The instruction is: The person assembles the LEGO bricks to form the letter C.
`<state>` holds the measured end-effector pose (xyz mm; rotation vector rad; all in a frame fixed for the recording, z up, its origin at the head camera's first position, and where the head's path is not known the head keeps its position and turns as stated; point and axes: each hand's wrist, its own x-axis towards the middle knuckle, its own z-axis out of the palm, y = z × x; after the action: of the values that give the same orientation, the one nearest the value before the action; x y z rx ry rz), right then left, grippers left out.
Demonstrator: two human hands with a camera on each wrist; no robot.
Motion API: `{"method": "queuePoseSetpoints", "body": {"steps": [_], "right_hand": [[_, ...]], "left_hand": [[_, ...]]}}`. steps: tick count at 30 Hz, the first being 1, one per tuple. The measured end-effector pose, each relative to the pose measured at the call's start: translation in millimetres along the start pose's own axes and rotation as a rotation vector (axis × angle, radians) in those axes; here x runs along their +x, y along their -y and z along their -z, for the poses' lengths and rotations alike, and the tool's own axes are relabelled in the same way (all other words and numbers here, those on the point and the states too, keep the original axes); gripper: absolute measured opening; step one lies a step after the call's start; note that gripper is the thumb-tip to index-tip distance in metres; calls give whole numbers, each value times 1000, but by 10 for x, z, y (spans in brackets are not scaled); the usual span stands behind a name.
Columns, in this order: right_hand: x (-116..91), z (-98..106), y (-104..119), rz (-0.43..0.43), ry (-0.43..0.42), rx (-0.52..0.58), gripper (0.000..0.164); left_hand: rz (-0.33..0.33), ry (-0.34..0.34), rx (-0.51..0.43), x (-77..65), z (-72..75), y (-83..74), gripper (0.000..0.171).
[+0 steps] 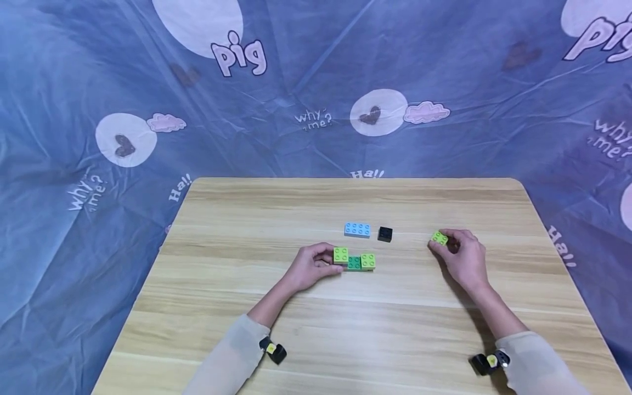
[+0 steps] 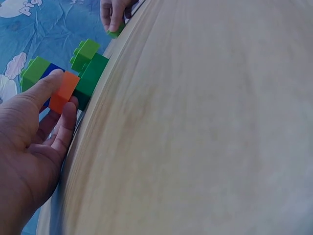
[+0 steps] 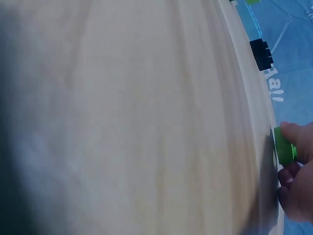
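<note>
My left hand [image 1: 310, 267] grips a joined brick build at its left end, thumb on one side and fingers on the other. In the left wrist view the build has a dark green base brick [image 2: 90, 81]. At the held end are an orange brick [image 2: 63, 93], a blue brick [image 2: 51, 71] and a lime brick [image 2: 34, 73]. Another lime brick [image 1: 367, 261] is on the base's right end, leaving green studs bare between. Farther right, my right hand [image 1: 464, 258] pinches a loose lime brick [image 1: 439, 238] between thumb and fingers, studs up, close over the table.
Behind the build, a light blue brick [image 1: 357, 230] and a small black brick [image 1: 385, 234] lie on the wooden table [image 1: 375, 340]. A blue printed cloth [image 1: 296, 148] hangs behind the table's far edge and along its sides.
</note>
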<state>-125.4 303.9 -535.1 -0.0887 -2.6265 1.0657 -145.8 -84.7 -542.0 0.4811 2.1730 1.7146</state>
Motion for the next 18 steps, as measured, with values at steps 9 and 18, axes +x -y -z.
{"method": "queuePoseSetpoints", "body": {"steps": [9, 18], "right_hand": [[-92, -105, 347, 182, 33, 140, 37], [-212, -287, 853, 290, 157, 258, 45]], "left_hand": [[-4, -12, 4, -12, -3, -12, 42], [-2, -11, 3, -9, -7, -23, 42]]}}
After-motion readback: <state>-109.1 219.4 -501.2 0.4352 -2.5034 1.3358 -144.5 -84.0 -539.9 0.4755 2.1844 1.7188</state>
